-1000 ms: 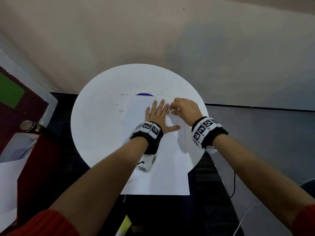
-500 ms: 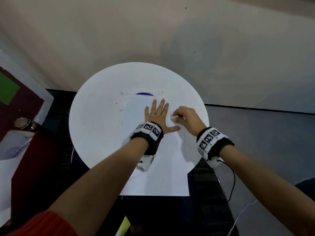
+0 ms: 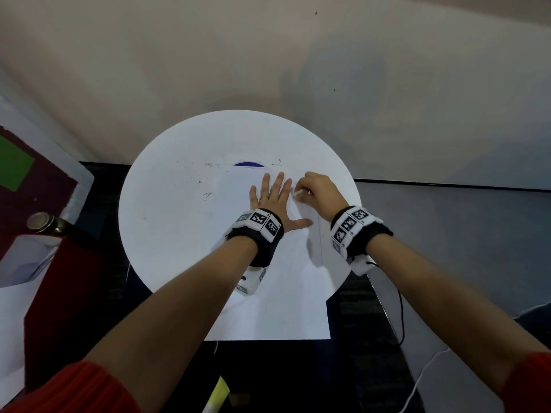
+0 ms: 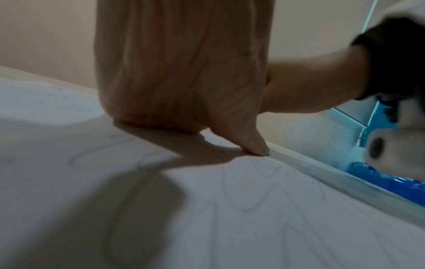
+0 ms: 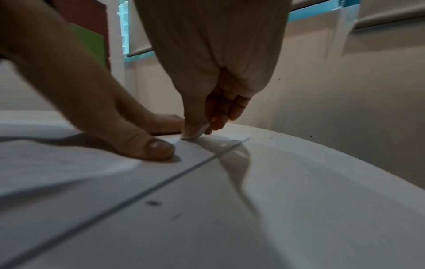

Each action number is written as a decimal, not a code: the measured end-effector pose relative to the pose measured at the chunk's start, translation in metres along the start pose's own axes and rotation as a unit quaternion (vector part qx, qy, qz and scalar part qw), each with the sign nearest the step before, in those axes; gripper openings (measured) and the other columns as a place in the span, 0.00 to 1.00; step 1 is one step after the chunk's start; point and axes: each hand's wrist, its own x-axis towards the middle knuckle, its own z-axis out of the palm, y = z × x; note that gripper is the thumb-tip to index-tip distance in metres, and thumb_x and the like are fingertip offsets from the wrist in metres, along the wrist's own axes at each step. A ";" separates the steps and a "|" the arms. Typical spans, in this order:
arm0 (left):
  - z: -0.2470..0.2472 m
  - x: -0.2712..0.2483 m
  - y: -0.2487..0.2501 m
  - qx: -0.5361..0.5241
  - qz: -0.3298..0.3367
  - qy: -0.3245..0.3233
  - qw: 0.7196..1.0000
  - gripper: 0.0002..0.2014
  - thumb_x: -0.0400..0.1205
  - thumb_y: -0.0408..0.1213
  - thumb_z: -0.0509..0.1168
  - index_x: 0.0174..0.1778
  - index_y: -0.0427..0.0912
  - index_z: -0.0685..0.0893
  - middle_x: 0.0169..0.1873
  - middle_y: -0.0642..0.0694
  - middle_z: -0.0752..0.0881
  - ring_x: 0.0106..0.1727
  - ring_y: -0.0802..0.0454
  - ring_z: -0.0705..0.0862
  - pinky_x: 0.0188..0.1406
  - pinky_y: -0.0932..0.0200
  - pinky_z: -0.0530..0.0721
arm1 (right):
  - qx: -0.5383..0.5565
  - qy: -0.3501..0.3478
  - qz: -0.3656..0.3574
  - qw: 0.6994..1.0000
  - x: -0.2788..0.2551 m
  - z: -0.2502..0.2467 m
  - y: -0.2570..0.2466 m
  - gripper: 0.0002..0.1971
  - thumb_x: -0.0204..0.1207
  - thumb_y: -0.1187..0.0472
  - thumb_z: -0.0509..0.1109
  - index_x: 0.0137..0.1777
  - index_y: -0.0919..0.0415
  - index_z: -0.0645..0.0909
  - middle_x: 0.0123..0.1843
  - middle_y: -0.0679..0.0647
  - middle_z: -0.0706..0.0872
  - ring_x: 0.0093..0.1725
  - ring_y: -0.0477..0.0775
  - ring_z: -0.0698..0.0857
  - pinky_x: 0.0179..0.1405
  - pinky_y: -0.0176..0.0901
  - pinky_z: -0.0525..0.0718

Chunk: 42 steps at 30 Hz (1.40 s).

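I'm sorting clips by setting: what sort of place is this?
Probably a plain indoor study or craft corner: a round white table beside a bare wall, a sheet of paper under the flat left hand, and a small white eraser pinched in the right hand.

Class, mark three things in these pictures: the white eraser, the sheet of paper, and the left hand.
white eraser [image 5: 196, 134]: right wrist view, on its lower edge.
sheet of paper [image 3: 283, 308]: head view, on its bare near part.
left hand [image 3: 272, 201]: head view, on the back of the hand.
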 end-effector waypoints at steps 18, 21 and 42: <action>-0.002 0.006 0.000 -0.008 -0.015 0.011 1.000 0.56 0.64 0.81 0.58 0.82 0.65 0.38 0.82 0.52 0.30 0.81 0.40 0.26 0.75 0.30 0.32 | 0.014 0.003 0.004 1.000 -0.027 0.005 0.015 0.02 0.74 0.69 0.69 0.42 0.67 0.82 0.37 0.54 0.77 0.35 0.50 0.74 0.35 0.35 0.71; -0.002 0.005 0.001 0.001 -0.017 0.014 1.000 0.56 0.64 0.81 0.57 0.82 0.64 0.38 0.82 0.51 0.29 0.81 0.40 0.26 0.75 0.30 0.31 | -0.003 -0.013 -0.004 1.000 -0.020 -0.002 0.015 0.03 0.74 0.68 0.69 0.40 0.67 0.82 0.36 0.53 0.75 0.35 0.51 0.74 0.33 0.29 0.67; -0.001 0.005 0.002 0.008 -0.020 0.010 1.000 0.61 0.60 0.83 0.59 0.83 0.63 0.36 0.81 0.50 0.27 0.80 0.38 0.25 0.74 0.29 0.30 | 0.017 -0.011 0.017 1.000 -0.038 0.001 0.023 0.03 0.75 0.66 0.70 0.41 0.65 0.83 0.36 0.50 0.76 0.34 0.47 0.74 0.34 0.28 0.67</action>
